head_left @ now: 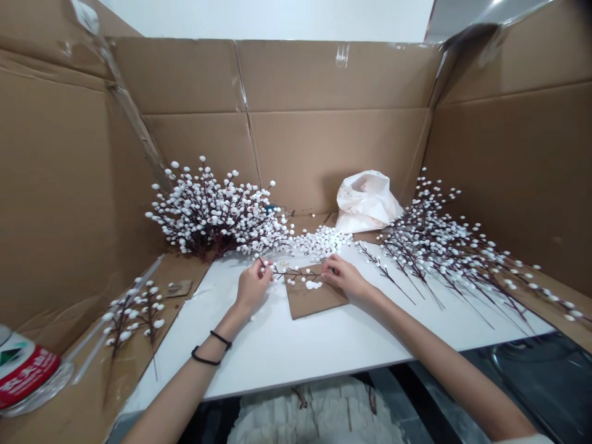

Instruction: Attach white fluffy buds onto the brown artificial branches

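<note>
Cardboard sheets (296, 80) wall in a white bench (277, 364). Behind the bench sit a white plastic bag (365, 201) and a bushy bunch of budded branches (213, 213). More branches (439, 246) lie to its right. Left of it is a red-labelled roll (23, 370), its print unreadable. Over a cardboard square (314, 302) on the bench, the left hand (252, 287) and right hand (345, 277) hold a budded twig (296, 271), their fingers pinching it.
</note>
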`<state>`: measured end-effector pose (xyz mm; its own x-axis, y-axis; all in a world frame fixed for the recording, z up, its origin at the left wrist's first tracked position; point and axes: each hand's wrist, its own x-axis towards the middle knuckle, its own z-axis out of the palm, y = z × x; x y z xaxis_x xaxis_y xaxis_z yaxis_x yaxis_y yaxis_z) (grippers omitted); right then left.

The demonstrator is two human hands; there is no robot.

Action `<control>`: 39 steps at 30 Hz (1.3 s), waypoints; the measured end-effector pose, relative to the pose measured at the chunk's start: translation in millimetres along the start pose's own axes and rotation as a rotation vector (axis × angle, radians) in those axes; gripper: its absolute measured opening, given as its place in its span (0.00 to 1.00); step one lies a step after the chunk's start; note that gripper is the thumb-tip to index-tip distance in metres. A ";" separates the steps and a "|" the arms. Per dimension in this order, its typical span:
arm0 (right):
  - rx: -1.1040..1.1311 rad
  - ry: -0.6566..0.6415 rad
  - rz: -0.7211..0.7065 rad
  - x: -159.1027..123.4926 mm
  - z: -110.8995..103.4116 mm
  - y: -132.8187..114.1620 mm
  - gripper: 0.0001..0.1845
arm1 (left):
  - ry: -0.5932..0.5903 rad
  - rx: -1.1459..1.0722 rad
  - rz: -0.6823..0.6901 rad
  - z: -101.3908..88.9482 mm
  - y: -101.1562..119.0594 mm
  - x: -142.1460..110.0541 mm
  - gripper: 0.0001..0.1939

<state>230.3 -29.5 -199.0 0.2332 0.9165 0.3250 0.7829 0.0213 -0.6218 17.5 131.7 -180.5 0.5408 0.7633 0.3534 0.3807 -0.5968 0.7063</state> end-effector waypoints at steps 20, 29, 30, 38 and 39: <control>0.025 -0.010 0.021 4.6 10.4 4.9 0.07 | 0.035 0.111 -0.006 -1.4 1.1 1.2 0.12; 0.039 0.119 0.021 5.2 -4.6 0.7 0.10 | 0.076 -0.049 0.049 -0.9 4.4 1.3 0.14; 0.035 0.140 0.032 5.9 -7.5 1.6 0.11 | 0.086 -0.091 0.107 -1.2 5.3 1.9 0.13; -0.037 0.222 0.098 5.6 -39.8 11.0 0.17 | -0.229 -0.469 0.181 -8.2 8.4 4.9 0.14; -0.050 0.227 0.086 4.6 -43.8 12.2 0.17 | -0.332 -0.540 0.150 -8.6 8.4 4.3 0.16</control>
<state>266.2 -42.6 -173.9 0.4195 0.8006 0.4278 0.7807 -0.0777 -0.6200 16.5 132.1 -167.8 0.7949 0.5126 0.3244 -0.1002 -0.4165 0.9036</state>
